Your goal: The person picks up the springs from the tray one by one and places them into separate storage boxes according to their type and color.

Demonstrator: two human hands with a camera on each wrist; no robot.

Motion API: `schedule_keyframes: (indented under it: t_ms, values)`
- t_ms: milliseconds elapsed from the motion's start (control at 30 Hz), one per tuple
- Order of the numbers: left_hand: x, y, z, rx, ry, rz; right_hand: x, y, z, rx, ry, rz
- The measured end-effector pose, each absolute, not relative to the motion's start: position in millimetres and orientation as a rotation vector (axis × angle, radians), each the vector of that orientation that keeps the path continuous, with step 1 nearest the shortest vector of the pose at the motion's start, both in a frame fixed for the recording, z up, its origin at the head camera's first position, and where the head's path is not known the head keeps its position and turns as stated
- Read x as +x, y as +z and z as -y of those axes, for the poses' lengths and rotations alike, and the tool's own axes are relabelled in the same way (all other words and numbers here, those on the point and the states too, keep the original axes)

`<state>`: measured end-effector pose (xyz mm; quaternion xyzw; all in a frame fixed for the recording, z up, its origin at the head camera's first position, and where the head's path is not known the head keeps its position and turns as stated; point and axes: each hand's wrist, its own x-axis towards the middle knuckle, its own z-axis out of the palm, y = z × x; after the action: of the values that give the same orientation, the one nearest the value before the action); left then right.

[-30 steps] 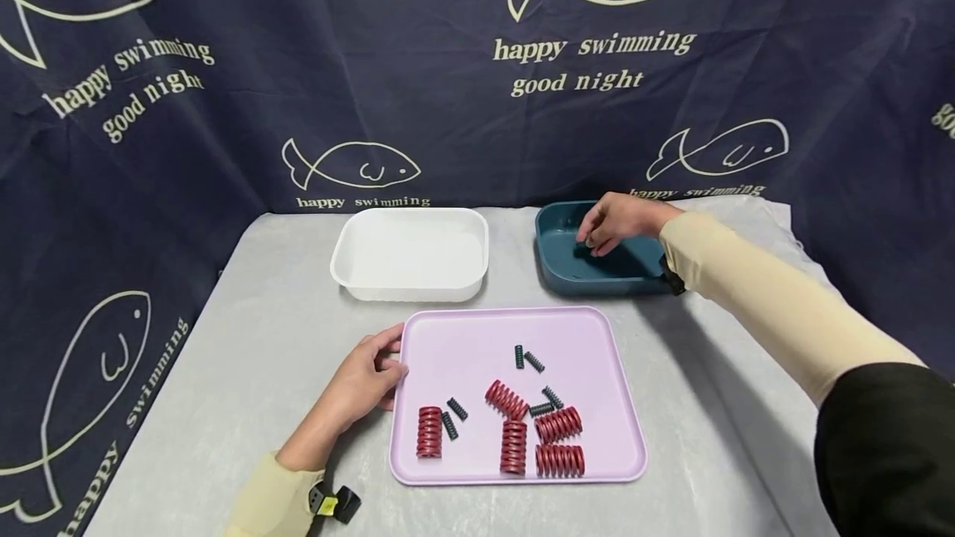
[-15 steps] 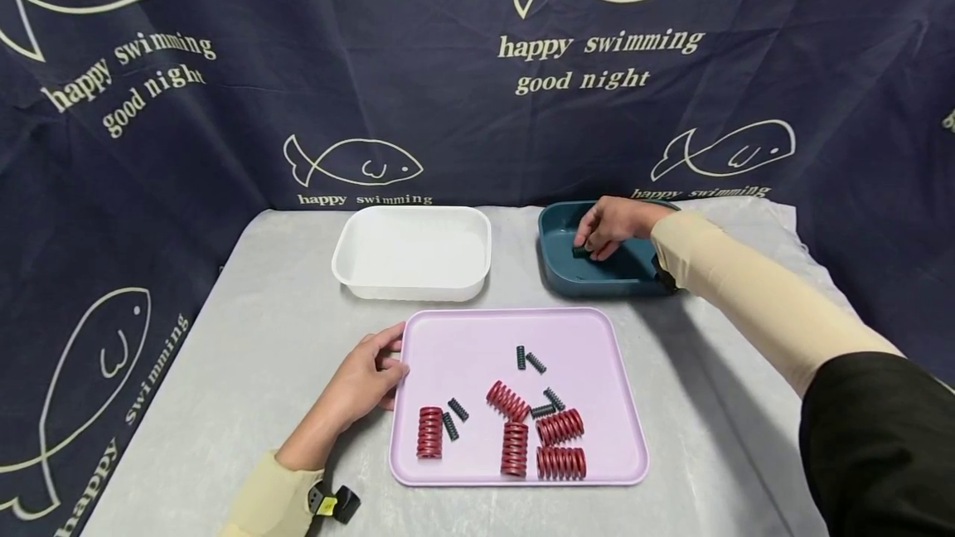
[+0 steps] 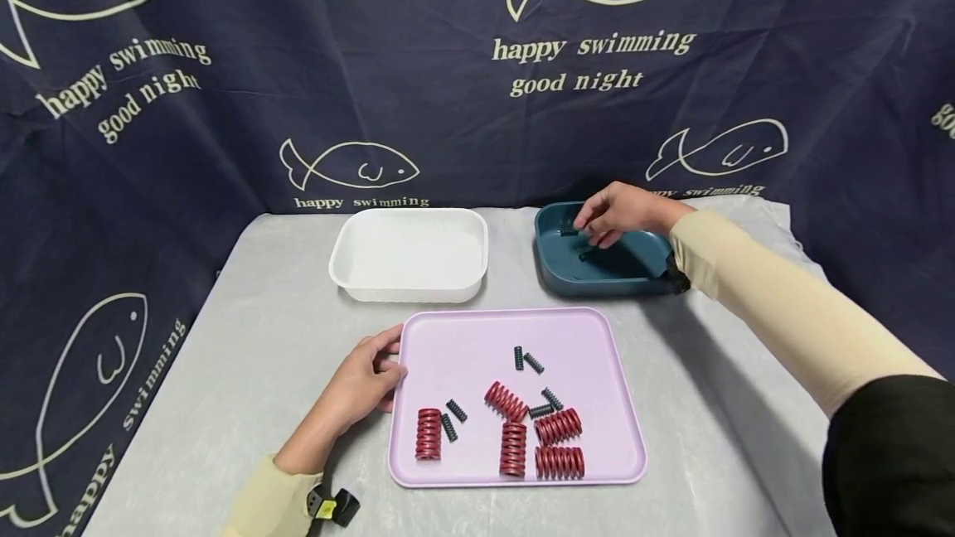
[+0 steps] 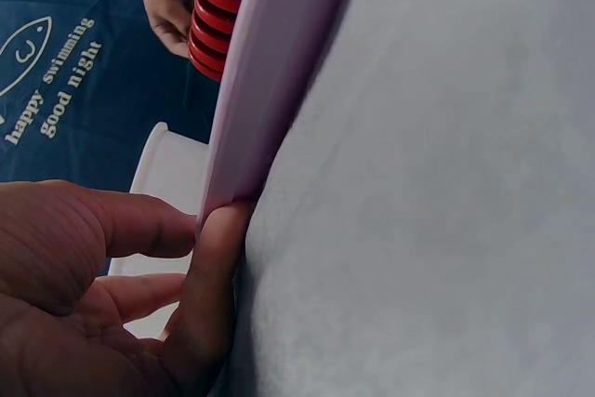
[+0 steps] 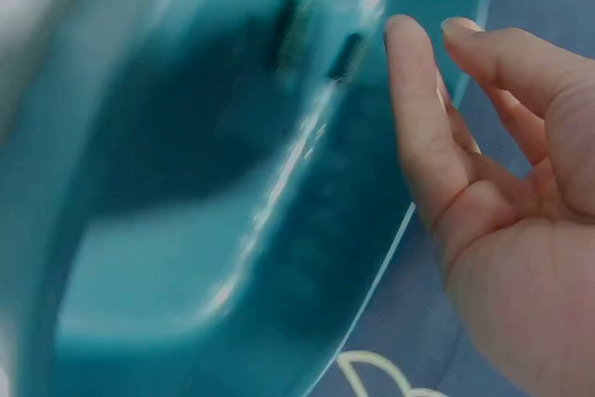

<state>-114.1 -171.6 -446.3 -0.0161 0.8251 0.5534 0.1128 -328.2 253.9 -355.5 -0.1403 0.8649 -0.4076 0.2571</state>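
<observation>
My left hand (image 3: 361,379) pinches the left rim of the lilac tray (image 3: 462,330) between thumb and fingers; the left wrist view shows the tray edge (image 4: 244,137) at the fingertips. On the tray lie several thick red coil springs (image 3: 429,434) and several small dark green ones (image 3: 518,357). Over the teal bin (image 3: 606,287) is my right hand (image 3: 622,212). In the right wrist view its thumb and finger (image 5: 414,81) stand apart with nothing between them. Dark green springs (image 5: 350,58) lie blurred on the bin floor; how many is unclear.
A white bin (image 3: 409,292) stands left of the teal bin, behind the tray. A grey cloth (image 3: 283,338) covers the table. Behind it hangs a navy curtain (image 3: 462,123) printed with fish. The right forearm (image 3: 783,305) crosses above the table's right side.
The right hand has let go of a dark green spring inside the teal bin and risen slightly. The left hand stays at the tray rim.
</observation>
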Motion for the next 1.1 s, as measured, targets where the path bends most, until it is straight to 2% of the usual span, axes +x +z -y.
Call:
schedule_keyframes:
  t_ms: [667, 1100]
  values:
    - [-115.0, -447.4, 172.3, -0.048, 1.639, -2.404, -251.1, -341.1, -217.8, -0.559, -1.215, -2.294]
    - [-113.0, -445.8, 170.8, -0.041, 1.65, -2.404, -212.3, -356.7, -211.4, -0.571, -1.329, -2.214]
